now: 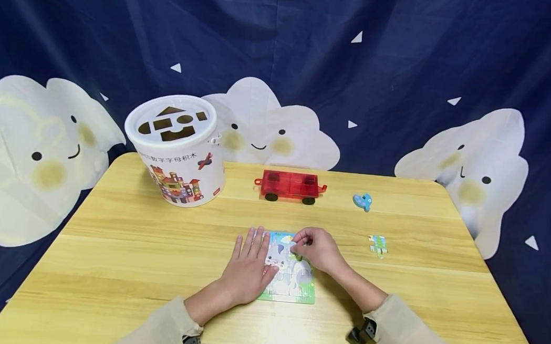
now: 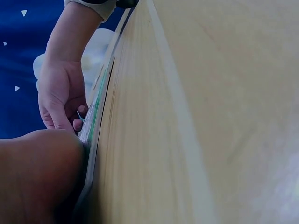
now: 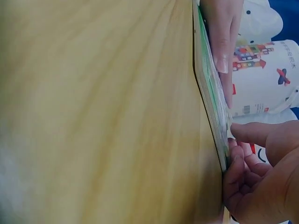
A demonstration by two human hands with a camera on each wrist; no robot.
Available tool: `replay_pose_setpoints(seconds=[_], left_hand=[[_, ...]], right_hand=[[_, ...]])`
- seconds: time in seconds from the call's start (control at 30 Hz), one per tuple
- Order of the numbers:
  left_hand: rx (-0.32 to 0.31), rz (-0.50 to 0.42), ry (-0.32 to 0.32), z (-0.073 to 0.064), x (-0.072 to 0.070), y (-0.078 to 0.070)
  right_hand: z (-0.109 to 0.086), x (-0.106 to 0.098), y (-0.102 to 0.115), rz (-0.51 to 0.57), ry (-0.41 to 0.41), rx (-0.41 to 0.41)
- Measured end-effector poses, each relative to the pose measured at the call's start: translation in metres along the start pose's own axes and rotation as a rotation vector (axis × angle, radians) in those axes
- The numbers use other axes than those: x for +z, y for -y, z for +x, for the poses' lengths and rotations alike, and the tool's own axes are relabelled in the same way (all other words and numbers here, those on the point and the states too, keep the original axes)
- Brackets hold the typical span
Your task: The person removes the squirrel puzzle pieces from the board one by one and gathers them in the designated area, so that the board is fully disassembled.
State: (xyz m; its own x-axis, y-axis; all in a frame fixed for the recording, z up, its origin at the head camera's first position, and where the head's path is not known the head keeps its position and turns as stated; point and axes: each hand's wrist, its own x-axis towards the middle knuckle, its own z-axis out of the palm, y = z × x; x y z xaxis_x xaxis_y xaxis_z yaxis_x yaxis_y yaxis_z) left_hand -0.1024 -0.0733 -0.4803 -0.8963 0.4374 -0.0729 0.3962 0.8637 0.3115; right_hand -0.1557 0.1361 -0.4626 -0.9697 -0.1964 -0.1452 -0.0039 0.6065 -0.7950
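Observation:
A small jigsaw puzzle [image 1: 281, 288] with a cartoon picture and a green border lies flat near the middle of the table. My left hand [image 1: 246, 273] rests flat over its left edge, fingers straight and thumb across the picture. My right hand [image 1: 319, 250] is at the puzzle's upper right, thumb and fingertips pinching a puzzle piece close over the board. That piece is mostly hidden by the fingers. In the right wrist view, the right thumb and curled fingers [image 3: 237, 156] meet right at the board's edge. A loose puzzle piece [image 1: 378, 245] lies to the right, apart from both hands.
Behind the puzzle stands a red toy wagon [image 1: 290, 185] with black wheels. A small blue animal-shaped toy [image 1: 362, 201] lies at the back right. A white block bucket [image 1: 182, 156] with shape holes in its lid stands at the back left of the wooden table [image 1: 123, 268].

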Motion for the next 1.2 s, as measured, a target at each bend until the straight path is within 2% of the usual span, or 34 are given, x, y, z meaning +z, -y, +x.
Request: replay_pose_setpoints(seconds=[0.57,0.77,0.97,1.2], left_hand=[[-0.011,-0.018,0.010,-0.001,-0.002,-0.001],[-0.011,-0.022,0.006,0.001,0.004,0.002],[-0.018,-0.009,0.016,0.002,0.008,0.003],[-0.011,-0.005,0.008,0.002,0.007,0.004]], right_hand=[[0.002,-0.007,0.000,0.200,0.052,0.055],[0.002,-0.012,-0.003,0.262,0.060,0.064],[0.001,-0.022,-0.003,0.291,0.088,0.077],[0.000,-0.042,-0.008,0.317,0.104,0.095]])
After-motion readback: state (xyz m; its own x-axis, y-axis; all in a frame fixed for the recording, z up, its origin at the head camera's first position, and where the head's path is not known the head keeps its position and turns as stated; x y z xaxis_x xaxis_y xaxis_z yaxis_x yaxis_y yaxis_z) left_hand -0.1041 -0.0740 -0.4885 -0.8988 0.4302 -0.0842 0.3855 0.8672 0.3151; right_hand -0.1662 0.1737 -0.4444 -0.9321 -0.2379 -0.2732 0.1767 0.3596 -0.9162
